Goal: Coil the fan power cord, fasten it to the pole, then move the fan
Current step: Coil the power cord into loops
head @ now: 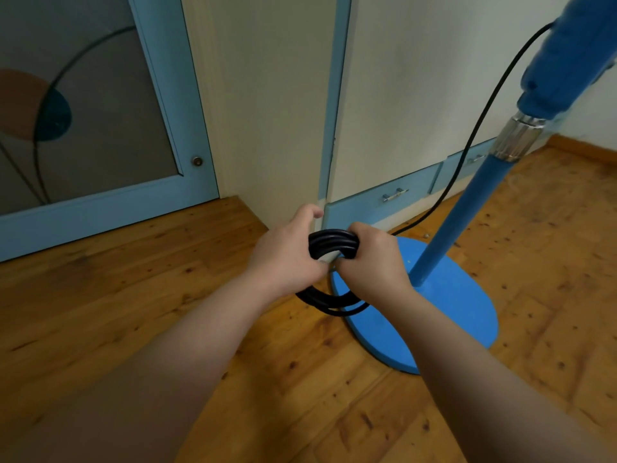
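Observation:
A black power cord (334, 243) is wound into a coil of several loops held between both hands above the floor. My left hand (287, 255) grips the coil's left side, thumb raised. My right hand (374, 259) is closed around the coil's right side. The lower loops hang below my wrists. A loose length of the cord runs from the coil up along the wall to the fan's blue upper housing (567, 61). The blue fan pole (467, 212) with a chrome collar (517, 138) rises from the round blue base (434, 312) just right of my hands.
A cream cabinet with blue trim and low drawers with metal handles (395, 194) stands right behind the fan. A blue-framed glass door (100, 128) is at the left. The floor is knotty wood planks (133, 295).

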Tool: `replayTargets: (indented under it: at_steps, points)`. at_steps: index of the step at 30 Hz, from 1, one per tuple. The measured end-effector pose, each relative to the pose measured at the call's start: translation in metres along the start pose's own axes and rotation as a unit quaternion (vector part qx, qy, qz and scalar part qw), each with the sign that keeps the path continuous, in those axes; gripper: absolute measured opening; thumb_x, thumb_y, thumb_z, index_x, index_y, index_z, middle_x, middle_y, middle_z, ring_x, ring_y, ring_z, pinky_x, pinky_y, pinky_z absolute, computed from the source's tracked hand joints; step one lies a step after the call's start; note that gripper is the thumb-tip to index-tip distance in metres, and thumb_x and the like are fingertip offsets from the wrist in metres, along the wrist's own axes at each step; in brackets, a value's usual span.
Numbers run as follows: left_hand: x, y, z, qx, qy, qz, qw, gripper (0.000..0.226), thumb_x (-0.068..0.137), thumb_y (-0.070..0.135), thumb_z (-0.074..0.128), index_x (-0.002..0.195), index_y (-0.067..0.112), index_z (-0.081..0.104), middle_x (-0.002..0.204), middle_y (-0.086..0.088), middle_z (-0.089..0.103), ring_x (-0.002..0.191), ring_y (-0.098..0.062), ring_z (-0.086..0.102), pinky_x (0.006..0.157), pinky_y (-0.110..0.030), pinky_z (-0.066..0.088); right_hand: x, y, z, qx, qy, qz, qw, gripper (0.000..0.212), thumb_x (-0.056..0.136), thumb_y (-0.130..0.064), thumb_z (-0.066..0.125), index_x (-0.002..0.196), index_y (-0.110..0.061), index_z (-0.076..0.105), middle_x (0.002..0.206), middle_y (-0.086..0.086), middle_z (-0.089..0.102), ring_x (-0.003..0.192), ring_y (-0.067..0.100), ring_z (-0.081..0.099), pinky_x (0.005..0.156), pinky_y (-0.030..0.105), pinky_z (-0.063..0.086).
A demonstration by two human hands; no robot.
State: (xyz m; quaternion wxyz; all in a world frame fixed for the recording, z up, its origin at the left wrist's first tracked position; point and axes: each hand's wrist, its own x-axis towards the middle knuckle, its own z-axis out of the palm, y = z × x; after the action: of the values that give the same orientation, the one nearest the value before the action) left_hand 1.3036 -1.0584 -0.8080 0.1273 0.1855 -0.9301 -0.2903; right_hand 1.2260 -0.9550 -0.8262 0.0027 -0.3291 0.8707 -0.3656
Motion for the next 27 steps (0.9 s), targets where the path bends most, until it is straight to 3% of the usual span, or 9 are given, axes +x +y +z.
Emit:
replayTargets:
  at_steps: [3,7,11,13,15,18,22,24,27]
  points:
    - [-0.001,0.002,0.004,-0.036,0.071,-0.016,0.997,0.049,0.074,0.02,0.069,0.117,0.026,0.047,0.101,0.004,0.062,0.087,-0.017,0.06,0.073,-0.036,0.054,0.002,-0.001,-0.003,0.047,0.016,0.04,0.998,0.025,0.071,0.0,0.052,0.061,-0.018,0.038,0.058,0.001,0.042,0.055,0.019,0.04,0.048,0.028,0.03]
    - [0.001,0.009,0.005,-0.179,0.122,-0.06,0.974,0.026,0.074,0.014,0.07,0.092,0.021,0.053,0.077,0.009,0.057,0.07,-0.008,0.055,0.054,-0.016,0.042,0.005,-0.004,-0.005,0.203,0.055,0.124,0.97,0.016,0.07,0.001,0.054,0.07,-0.015,0.051,0.062,0.005,0.047,0.062,0.026,0.048,0.057,0.035,0.04]
    - [0.001,0.015,0.008,-0.294,0.12,-0.094,0.943,0.017,0.072,0.007,0.068,0.084,0.014,0.058,0.07,-0.001,0.064,0.068,-0.02,0.066,0.071,-0.035,0.056,0.003,-0.007,-0.004,0.281,0.079,0.165,0.942,0.019,0.07,0.003,0.053,0.068,-0.015,0.048,0.065,0.009,0.045,0.064,0.024,0.047,0.059,0.037,0.04]
    - [0.001,0.016,0.008,-0.349,0.111,-0.104,0.925,0.018,0.071,0.003,0.068,0.086,0.01,0.061,0.071,-0.007,0.068,0.068,-0.024,0.069,0.077,-0.042,0.058,0.001,-0.009,-0.003,0.305,0.087,0.179,0.931,0.021,0.07,0.004,0.053,0.067,-0.015,0.046,0.065,0.009,0.044,0.065,0.024,0.045,0.058,0.036,0.039]
    - [0.0,0.016,0.005,-0.394,0.084,-0.101,0.91,0.018,0.072,0.0,0.068,0.089,0.005,0.063,0.067,-0.008,0.066,0.062,-0.023,0.066,0.072,-0.036,0.059,0.001,-0.01,-0.002,0.323,0.089,0.185,0.924,0.022,0.07,0.004,0.054,0.066,-0.016,0.046,0.064,0.007,0.043,0.065,0.024,0.045,0.059,0.035,0.039]
    - [-0.001,0.01,-0.007,-0.462,-0.014,-0.066,0.885,0.01,0.076,0.001,0.068,0.084,0.004,0.064,0.06,-0.004,0.064,0.058,-0.016,0.061,0.061,-0.026,0.055,0.0,-0.014,-0.003,0.349,0.086,0.185,0.915,0.019,0.07,0.004,0.056,0.068,-0.014,0.048,0.067,0.01,0.044,0.065,0.024,0.044,0.057,0.034,0.04]
    - [-0.003,-0.002,-0.017,-0.457,-0.126,-0.006,0.881,0.009,0.073,0.008,0.068,0.067,0.013,0.066,0.06,-0.003,0.066,0.064,-0.016,0.064,0.07,-0.026,0.055,0.0,-0.021,-0.009,0.41,0.069,0.198,0.888,0.025,0.073,0.008,0.052,0.065,-0.014,0.041,0.059,0.005,0.039,0.051,0.018,0.041,0.045,0.025,0.037]
    - [-0.005,0.0,-0.016,-0.446,-0.138,0.008,0.884,0.013,0.073,0.008,0.067,0.061,0.014,0.066,0.057,-0.003,0.065,0.066,-0.017,0.064,0.076,-0.029,0.054,0.001,-0.024,-0.007,0.465,0.059,0.211,0.858,0.026,0.074,0.01,0.049,0.065,-0.012,0.038,0.054,0.002,0.035,0.043,0.014,0.038,0.039,0.022,0.034]
    - [-0.005,0.007,-0.009,-0.461,-0.091,-0.006,0.883,0.029,0.08,0.007,0.063,0.052,0.013,0.061,0.043,-0.002,0.056,0.054,-0.019,0.058,0.074,-0.028,0.053,0.002,-0.022,0.001,0.541,0.058,0.227,0.807,0.021,0.075,0.011,0.046,0.071,-0.01,0.041,0.049,0.004,0.039,0.04,0.017,0.041,0.046,0.028,0.037]
